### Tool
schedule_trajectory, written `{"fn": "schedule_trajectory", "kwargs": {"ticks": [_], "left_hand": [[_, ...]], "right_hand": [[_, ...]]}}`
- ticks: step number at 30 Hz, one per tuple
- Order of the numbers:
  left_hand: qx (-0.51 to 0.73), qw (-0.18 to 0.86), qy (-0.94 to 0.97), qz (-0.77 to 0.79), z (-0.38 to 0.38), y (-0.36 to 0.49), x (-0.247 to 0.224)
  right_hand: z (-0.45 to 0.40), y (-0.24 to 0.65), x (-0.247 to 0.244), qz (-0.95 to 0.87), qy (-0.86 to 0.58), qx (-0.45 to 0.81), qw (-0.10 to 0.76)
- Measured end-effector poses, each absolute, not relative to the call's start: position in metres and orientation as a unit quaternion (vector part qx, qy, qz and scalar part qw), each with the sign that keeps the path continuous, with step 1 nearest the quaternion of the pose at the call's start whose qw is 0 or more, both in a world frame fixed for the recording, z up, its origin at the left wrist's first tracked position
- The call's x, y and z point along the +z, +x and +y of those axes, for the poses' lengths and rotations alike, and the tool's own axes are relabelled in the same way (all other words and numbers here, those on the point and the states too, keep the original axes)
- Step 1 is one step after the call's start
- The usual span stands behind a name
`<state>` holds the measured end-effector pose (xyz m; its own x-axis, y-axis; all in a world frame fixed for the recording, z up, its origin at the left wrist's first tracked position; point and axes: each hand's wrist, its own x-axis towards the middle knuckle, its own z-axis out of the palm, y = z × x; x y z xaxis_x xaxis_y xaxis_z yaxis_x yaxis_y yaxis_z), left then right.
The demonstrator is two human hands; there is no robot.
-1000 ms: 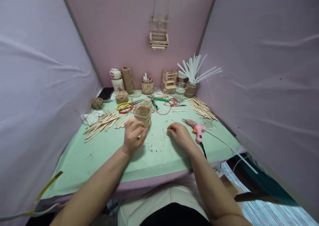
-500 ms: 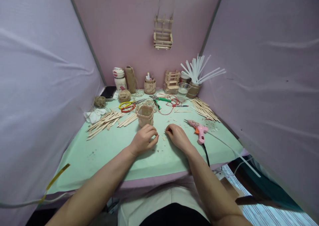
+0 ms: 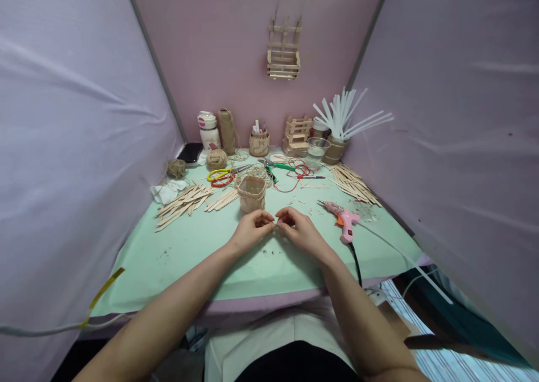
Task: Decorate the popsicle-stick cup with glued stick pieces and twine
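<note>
My left hand (image 3: 255, 228) and my right hand (image 3: 296, 228) meet low over the table, fingertips almost touching, each in a pinch. Whatever lies between the fingers is too small to name. Just behind my left hand stands a small square pot (image 3: 252, 194) with a braided rim, upright on the green cloth. Wood scraps (image 3: 272, 252) are scattered near the hands. To the right of my right hand, a pink glue gun (image 3: 343, 219) lies on its side with a long white glue stick (image 3: 406, 263) sticking out of its back.
Wooden sticks (image 3: 185, 204) lie in piles left and another stick pile (image 3: 355, 185) right. Behind are scissors (image 3: 222, 175), green-handled pliers (image 3: 280, 166), twine (image 3: 217, 159), a water cup (image 3: 316, 153) and a pot of glue sticks (image 3: 336, 149). A small stick rack (image 3: 283, 62) hangs on the wall.
My two hands have come together, the left moving toward the right until the fingertips nearly meet. The whole view has shifted slightly; the pot and glue gun stay in place.
</note>
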<state>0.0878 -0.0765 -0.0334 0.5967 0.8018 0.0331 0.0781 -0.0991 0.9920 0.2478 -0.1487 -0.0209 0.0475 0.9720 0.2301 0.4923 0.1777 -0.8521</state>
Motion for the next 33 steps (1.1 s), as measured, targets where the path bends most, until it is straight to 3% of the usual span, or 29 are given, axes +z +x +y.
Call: {"fn": "schedule_trajectory", "kwargs": {"ticks": [7,14,24,26,33], "left_hand": [[0.295,0.629,0.634,0.341,-0.078,0.085,-0.027],[0.278,0.643,0.606,0.376,-0.079,0.085,-0.022],[0.277,0.648,0.596,0.385,-0.078,0.086,-0.022],[0.279,0.648,0.597,0.383,-0.078,0.086,-0.021],[0.274,0.644,0.608,0.374,-0.078,0.087,-0.023]], "right_hand": [[-0.149,0.246,-0.023,-0.568,-0.592,0.303,0.485],[-0.151,0.25,-0.021,-0.584,-0.611,0.271,0.461],[-0.185,0.303,0.001,-0.536,-0.713,0.104,0.44],[-0.2,0.32,0.004,-0.498,-0.76,0.08,0.41],[-0.234,0.355,-0.007,-0.385,-0.909,0.059,0.148]]}}
